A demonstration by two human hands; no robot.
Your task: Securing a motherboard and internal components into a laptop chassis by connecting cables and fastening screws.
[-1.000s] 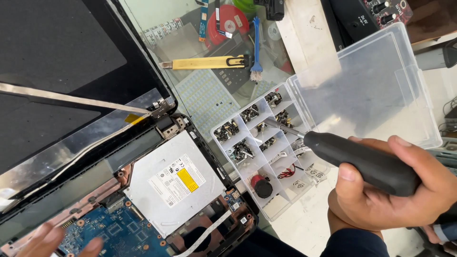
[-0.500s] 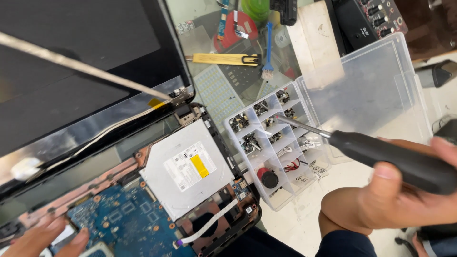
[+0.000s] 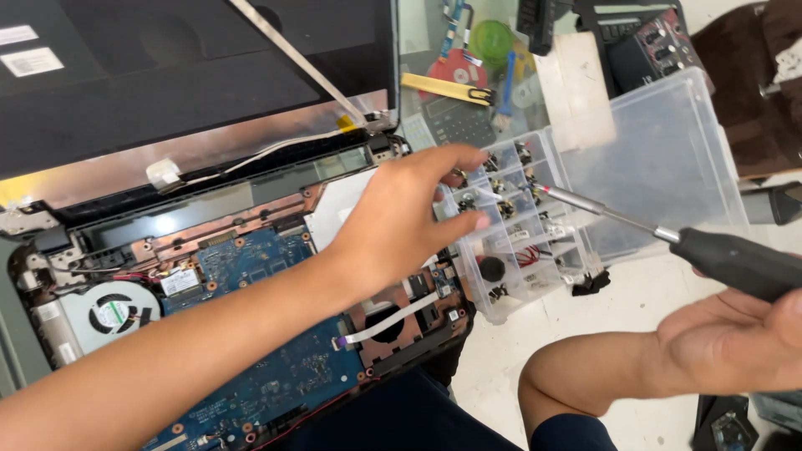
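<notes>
2 white labels (image 3: 32,60), dark laptop screen (image 3: 184,83)

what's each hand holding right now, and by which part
The right hand holds a dark-handled screwdriver by its handle. The left hand holds nothing visible, fingers reaching over the clear plastic compartment box.

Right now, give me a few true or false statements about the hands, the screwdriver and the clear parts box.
1. The right hand holds a black-handled screwdriver. True.
2. The left hand rests on the round cooling fan. False: it reaches over the opened laptop toward the clear compartmented plastic box.
3. The box's lid is closed. False: it lies open.
4. The screwdriver tip points toward the box's compartments. True.
5. The laptop's blue circuit board is exposed. True.
</notes>
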